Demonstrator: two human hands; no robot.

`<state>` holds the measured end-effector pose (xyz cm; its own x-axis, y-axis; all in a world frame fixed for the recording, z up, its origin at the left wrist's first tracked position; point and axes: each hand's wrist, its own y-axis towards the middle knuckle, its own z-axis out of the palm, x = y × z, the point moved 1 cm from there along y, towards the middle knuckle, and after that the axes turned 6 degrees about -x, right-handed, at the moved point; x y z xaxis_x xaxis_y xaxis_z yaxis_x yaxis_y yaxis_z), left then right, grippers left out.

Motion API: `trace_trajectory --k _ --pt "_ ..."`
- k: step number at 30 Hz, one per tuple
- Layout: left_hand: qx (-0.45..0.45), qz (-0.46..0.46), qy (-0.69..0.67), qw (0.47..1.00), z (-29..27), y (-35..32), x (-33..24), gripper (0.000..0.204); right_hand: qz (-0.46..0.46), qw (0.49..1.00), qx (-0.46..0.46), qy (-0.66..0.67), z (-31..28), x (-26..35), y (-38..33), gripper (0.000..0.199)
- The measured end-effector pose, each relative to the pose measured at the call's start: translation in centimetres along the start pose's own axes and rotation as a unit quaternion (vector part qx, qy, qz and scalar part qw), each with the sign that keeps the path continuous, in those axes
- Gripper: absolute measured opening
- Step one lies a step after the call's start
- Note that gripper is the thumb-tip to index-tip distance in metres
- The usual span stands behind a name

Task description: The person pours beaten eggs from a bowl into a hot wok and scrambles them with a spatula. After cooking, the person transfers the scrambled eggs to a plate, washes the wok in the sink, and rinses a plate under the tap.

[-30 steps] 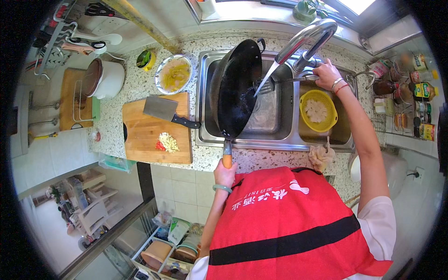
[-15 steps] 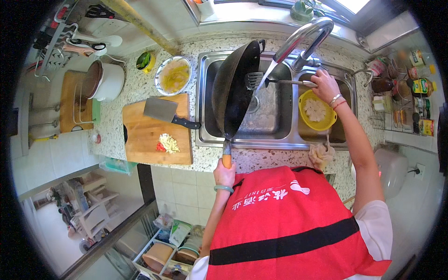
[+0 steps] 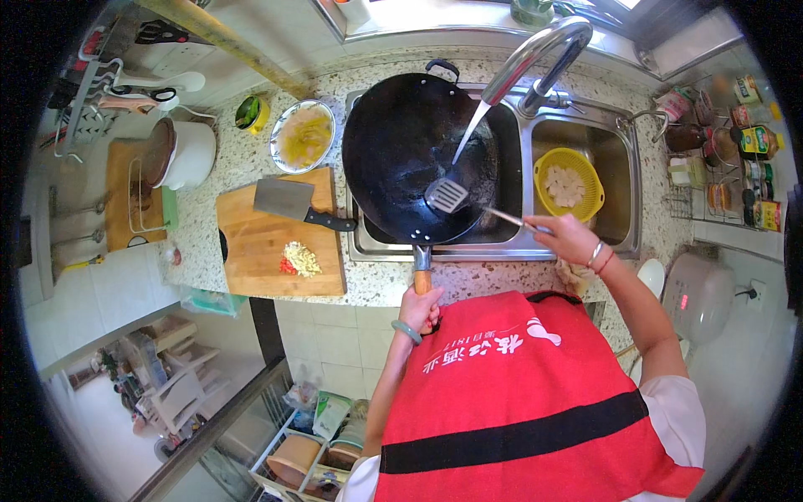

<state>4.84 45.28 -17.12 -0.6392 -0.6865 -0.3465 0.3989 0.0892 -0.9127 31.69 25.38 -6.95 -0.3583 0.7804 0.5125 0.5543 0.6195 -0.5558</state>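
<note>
A black wok [image 3: 393,142] lies nearly level over the left sink basin, its inside facing up. My left hand [image 3: 421,308] is closed around its wooden handle, at the counter's front edge. My right hand [image 3: 570,240] grips the handle of a slotted spatula [image 3: 447,196], whose metal head is inside the wok near the handle side. From the curved chrome faucet [image 3: 544,50] a stream of water falls into the wok. A yellow colander [image 3: 577,159] with pale pieces of food sits in the right sink basin, just beyond my right hand.
Left of the sink [image 3: 633,243] lies a cutting board [image 3: 251,251] with a cleaver [image 3: 288,199] and chopped bits. Behind it stand a bowl [image 3: 303,134] of yellowish liquid and a white pot [image 3: 194,153]. Jars [image 3: 759,140] fill a rack at the right.
The wok has swung from steeply tilted to nearly level under the stream. My right hand has come nearer and lower, bringing the spatula's head into the wok.
</note>
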Motion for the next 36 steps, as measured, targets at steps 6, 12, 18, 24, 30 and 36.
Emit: trace_trajectory --k 6,12,18,24,30,36 --pt "-0.017 0.004 0.023 1.0 0.3 -0.1 0.2 0.023 0.017 0.997 -0.066 -0.043 0.9 3.4 1.6 0.032" --pt "-0.024 0.013 0.031 0.999 -0.1 0.4 0.3 0.024 0.016 0.993 -0.1 -0.06 1.8 2.9 2.5 0.03" --pt "-0.023 0.012 0.039 0.999 -0.2 0.4 -0.1 0.024 0.013 0.998 -0.044 -0.051 1.4 4.1 2.0 0.031" --pt "-0.036 0.004 0.052 0.998 -0.3 0.5 -0.1 0.022 -0.017 0.998 -0.044 -0.035 1.5 4.0 2.1 0.031" --pt "-0.024 0.004 0.042 0.999 -0.2 0.0 0.0 0.021 -0.031 0.998 -0.059 -0.02 2.2 4.1 1.7 0.021" --pt "-0.014 -0.003 0.031 0.999 -0.4 0.0 0.1 0.023 0.01 0.997 -0.073 -0.026 2.3 3.7 3.3 0.031"
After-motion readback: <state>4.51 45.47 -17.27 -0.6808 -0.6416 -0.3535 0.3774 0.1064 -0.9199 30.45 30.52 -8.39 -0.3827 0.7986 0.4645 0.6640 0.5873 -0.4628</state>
